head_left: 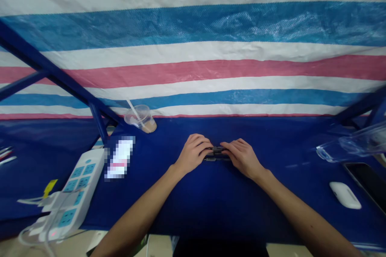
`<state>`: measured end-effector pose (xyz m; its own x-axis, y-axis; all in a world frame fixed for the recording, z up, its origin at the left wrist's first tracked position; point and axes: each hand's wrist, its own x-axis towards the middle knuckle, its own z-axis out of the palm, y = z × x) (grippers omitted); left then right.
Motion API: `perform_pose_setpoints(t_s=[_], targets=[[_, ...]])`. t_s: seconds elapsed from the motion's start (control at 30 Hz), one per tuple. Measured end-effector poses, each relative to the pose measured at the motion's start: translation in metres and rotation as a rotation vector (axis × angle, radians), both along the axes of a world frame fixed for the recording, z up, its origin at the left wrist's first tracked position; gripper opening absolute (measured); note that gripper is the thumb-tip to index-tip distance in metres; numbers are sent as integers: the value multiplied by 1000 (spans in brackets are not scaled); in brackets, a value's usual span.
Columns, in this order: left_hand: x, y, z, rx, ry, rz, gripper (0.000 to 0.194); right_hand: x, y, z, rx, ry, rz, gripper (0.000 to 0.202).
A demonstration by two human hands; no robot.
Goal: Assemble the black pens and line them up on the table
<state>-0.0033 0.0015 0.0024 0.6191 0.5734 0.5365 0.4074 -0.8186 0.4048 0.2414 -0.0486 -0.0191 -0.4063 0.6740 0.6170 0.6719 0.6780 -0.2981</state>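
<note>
My left hand [194, 154] and my right hand [243, 158] come together over the middle of the blue tabletop [193, 196]. Between their fingertips is a small, narrow dark grey object [217, 150], gripped at its left end by my left hand and at its right end by my right. Its kind is too small to make out, and the fingers cover both ends. Just in front of it, nearer to me, lies a second dark, thin piece [210, 159], partly hidden by my fingers.
A plastic cup with a straw [146, 122] tilts at the back left. A pixelated bright screen [120, 158] and a white power strip [80, 188] are at left. At right are a clear bottle [346, 146], a white earbud case [345, 195] and a dark phone [368, 180]. Striped sheeting [211, 68] hangs behind.
</note>
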Motion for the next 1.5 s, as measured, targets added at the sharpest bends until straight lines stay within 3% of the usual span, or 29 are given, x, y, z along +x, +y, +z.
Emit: perform_pose_setpoints(t_s=[0.17,0.67,0.8,1.03,1.5], targets=[[1,-2,3,-7,21,-5,19,-2,-1,1,-2,26,-24,22],[-3,2,0,35,-20,-4,9,-1,-2,1,-37,19,-4,22],[0,1,3,-1,14,-19,24,-2,-2,2,-24,50,-26,23],[-1,-1,7,-33,21,-57,22,-1,-2,3,-7,71,-40,23],[1,2,1,-51,-10,-42,23,-1,-2,3,-12,0,-20,21]])
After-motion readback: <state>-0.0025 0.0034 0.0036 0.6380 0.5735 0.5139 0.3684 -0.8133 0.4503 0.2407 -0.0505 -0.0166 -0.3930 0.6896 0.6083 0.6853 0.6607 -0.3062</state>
